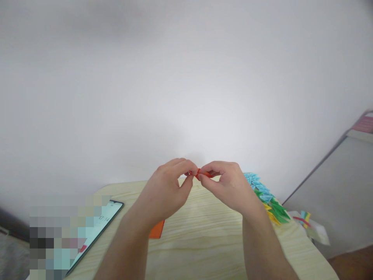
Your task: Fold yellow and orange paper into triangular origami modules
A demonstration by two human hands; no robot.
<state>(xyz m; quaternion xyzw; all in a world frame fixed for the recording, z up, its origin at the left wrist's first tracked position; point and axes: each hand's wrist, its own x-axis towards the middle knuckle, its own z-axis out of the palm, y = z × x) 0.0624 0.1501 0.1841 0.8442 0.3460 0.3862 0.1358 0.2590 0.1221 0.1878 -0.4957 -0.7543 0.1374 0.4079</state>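
Observation:
A small folded piece of orange paper (198, 174) is held up between both hands, above the far part of the table. My left hand (169, 186) pinches its left end between thumb and fingers. On the other side, my right hand (225, 182) has its thumb and fingertips closed on the right end. The fingers cover much of the folded paper, so its exact shape is hidden. Beneath my left wrist an orange paper sheet (157, 230) lies on the table, partly covered by the forearm.
Folded paper pieces in blue (258, 186), green (279, 212) and yellow (272, 214) lie along the right edge of the wood-grain table (195, 249). A phone or tablet (99, 229), partly pixelated, lies at left. Behind stands a white wall (186, 85); a whitish bag (319, 233) is beyond the right edge.

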